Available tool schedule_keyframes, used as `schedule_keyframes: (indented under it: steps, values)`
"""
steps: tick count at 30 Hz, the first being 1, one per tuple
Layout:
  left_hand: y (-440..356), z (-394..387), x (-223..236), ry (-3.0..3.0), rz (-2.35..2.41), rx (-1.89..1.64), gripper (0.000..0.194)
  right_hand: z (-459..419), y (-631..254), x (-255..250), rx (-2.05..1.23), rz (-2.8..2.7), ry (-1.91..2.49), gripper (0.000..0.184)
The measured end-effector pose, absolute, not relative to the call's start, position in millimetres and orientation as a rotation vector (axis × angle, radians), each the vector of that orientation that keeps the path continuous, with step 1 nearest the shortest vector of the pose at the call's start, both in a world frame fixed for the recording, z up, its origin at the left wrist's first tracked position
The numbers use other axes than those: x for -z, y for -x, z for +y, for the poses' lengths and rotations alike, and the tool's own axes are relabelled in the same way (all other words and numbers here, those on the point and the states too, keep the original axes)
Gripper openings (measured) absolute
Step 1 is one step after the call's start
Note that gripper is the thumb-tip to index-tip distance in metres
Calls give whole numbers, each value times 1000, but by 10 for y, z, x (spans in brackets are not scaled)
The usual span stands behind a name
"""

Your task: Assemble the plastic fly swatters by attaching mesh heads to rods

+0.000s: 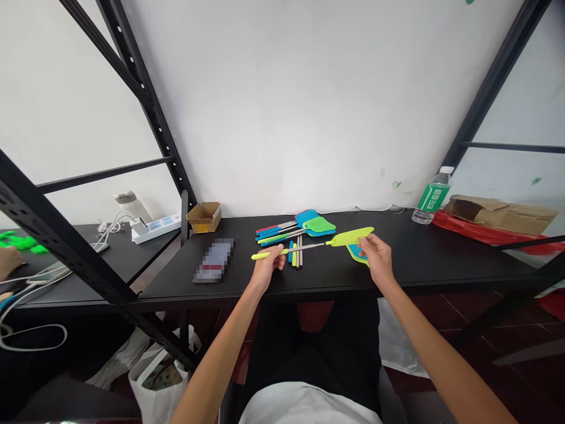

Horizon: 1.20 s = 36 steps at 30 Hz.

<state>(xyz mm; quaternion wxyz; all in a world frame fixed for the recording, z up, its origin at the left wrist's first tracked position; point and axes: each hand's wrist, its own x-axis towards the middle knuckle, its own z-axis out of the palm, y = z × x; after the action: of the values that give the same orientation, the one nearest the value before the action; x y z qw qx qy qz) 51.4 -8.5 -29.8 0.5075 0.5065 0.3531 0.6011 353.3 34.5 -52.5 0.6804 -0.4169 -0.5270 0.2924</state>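
My left hand (268, 266) is closed around a fly swatter handle (260, 255), yellow-green at the grip with a thin metal rod that points right. In my right hand (376, 254) is a yellow-green fly swatter head (353, 236), pinched near its wide end. The rod's tip and the head's narrow neck face each other with a small gap. Below the rod lie several loose handles (295, 254), blue, yellow-green and grey. Behind them is a pile of fly swatters (315, 224) with blue and green heads. Partly under my right hand rest more heads (356, 253), blue and yellow.
A phone (215, 260) and a small cardboard box (204, 218) are on the black table (172, 281) at left. A water bottle (433, 197) stands at right, near a flattened cardboard piece (498, 213) on red plastic. Black posts frame both sides; another person's hand (9, 261) shows far left.
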Motion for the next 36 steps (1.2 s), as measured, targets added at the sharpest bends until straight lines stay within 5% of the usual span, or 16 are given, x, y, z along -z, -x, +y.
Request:
schedule_keyframes:
  steps: [36]
  values:
    - [-496,-101,289,-1272,845,-1422,34,363,-3529,536,-678,-1216,933,29]
